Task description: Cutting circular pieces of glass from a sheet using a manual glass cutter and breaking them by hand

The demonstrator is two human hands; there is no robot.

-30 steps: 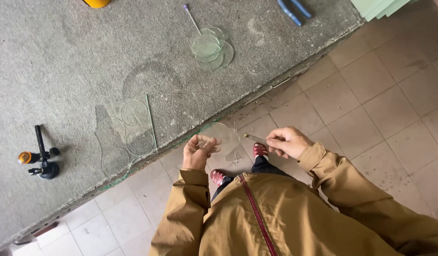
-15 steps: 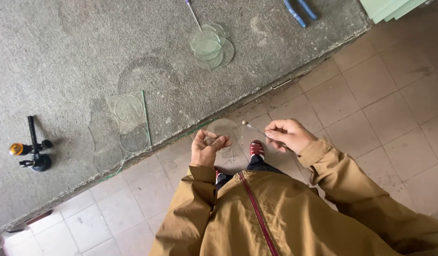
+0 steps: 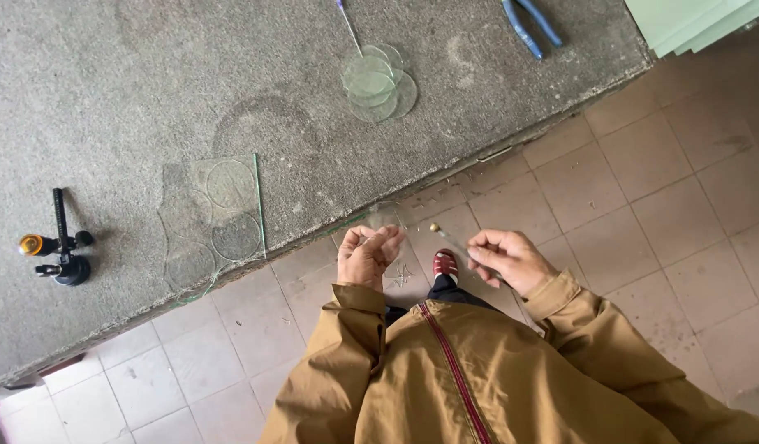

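Bench: grey, by tiled floor; glass sheet [image 3: 219, 218] has slid left in view.
Left hand [image 3: 367, 255]: fingers curled round glass piece [image 3: 379, 220], unchanged.
Right hand [image 3: 511, 259]: pinches cutter [image 3: 458, 241], now lower.

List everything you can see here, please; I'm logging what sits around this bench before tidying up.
glass piece: one, clear, pinched in the left hand past the bench edge
glass cutter: one, thin with a brass tip, in the right hand
glass sheet: one, clear, round holes cut out, near the bench edge
glass discs: a small overlapping stack, clear greenish, far side of the bench
thin tool: one, beside the discs
pliers: one, blue handles, far right of the bench
circle cutter: one, black with an orange knob, left of the bench
bench: one, grey concrete
floor tiles: beige
left hand: one
right hand: one
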